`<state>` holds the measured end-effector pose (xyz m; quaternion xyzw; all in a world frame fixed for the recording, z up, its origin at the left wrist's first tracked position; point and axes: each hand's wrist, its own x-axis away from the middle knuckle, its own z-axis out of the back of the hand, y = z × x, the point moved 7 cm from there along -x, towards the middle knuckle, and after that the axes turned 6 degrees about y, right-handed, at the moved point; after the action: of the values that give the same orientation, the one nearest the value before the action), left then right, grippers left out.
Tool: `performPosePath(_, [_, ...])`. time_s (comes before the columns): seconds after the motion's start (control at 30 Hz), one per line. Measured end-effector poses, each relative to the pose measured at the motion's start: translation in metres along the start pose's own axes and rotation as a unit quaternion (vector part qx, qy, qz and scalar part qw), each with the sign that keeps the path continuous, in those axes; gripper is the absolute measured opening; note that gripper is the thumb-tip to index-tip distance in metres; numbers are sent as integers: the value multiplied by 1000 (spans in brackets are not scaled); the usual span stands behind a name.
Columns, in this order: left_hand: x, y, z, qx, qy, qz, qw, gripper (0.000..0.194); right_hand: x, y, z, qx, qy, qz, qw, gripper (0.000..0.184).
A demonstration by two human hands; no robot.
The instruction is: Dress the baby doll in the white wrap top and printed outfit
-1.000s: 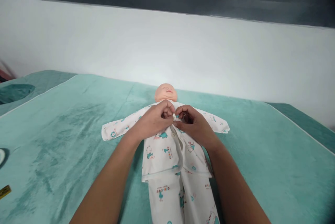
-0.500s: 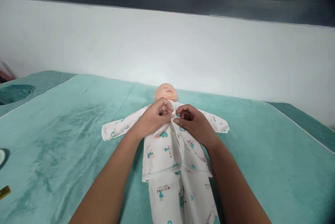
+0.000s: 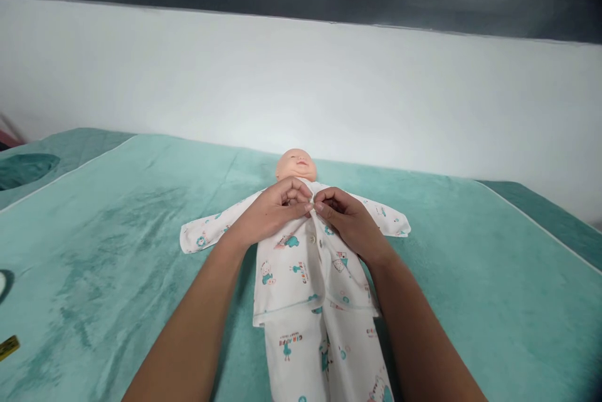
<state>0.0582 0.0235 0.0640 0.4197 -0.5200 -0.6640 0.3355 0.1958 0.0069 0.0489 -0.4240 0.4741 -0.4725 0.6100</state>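
Pinching the shirt [image 3: 277,292] at its upper front, head view, the left hand [image 3: 270,211] and right hand [image 3: 347,219] meet below the doll's head [image 3: 296,165] on the green sheet [image 3: 117,251]. Trousers [image 3: 305,374] look on; the lower button [image 3: 312,239] seems undone.

A white, printed shirt [image 3: 286,258] is worn by a face-up doll [image 3: 296,165]; its sleeves are spread, its lower front unbuttoned.

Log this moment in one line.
left hand: pinching shirt at upper front | right hand: pinching shirt beside left hand | button: visible below hands | doll: face up on teal cover
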Motion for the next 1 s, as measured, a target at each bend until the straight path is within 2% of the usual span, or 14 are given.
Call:
performPosePath(0.13, [0, 3, 3, -18, 8, 1, 1000, 20, 2, -5, 3, 16, 24, -11, 1000, 27])
performPosePath(0.2, [3, 5, 6, -36, 7, 17, 999, 21, 7, -11, 4, 57, 27, -24, 998, 33])
performPosePath(0.27, [7, 7, 6, -61, -29, 41, 997, 21, 16, -21, 3, 125, 6, -29, 992, 36])
performPosePath(0.37, [16, 10, 1, -102, -123, 61, 985, 21, 34, -35, -4, 242, -39, -20, 969, 35])
performPosePath(0.43, [20, 12, -2, -131, -164, 60, 976, 20, 45, -42, -8, 316, -49, -10, 948, 32])
performPosePath(0.53, [21, 14, -7, -161, -175, 49, 970, 17, 56, -44, -11, 407, -31, -7, 913, 19])
performPosePath(0.6, [21, 15, -10, -177, -167, 41, 969, 15, 59, -44, -13, 431, -28, -2, 902, 13])
performPosePath(0.73, [21, 17, -14, -218, -157, 27, 963, 13, 59, -44, -17, 397, -89, 16, 914, 20])
performPosePath(0.8, [21, 17, -14, -210, -161, 23, 964, 13, 56, -41, -14, 354, -110, -3, 929, 24])
performPosePath(0.9, [21, 19, -11, -149, -158, 18, 976, 14, 50, -32, -8, 219, -128, -57, 966, 23])
performPosePath(1.0, [21, 18, -12, -67, -156, 40, 985, 15, 43, -25, -5, 72, -129, -74, 986, 29])
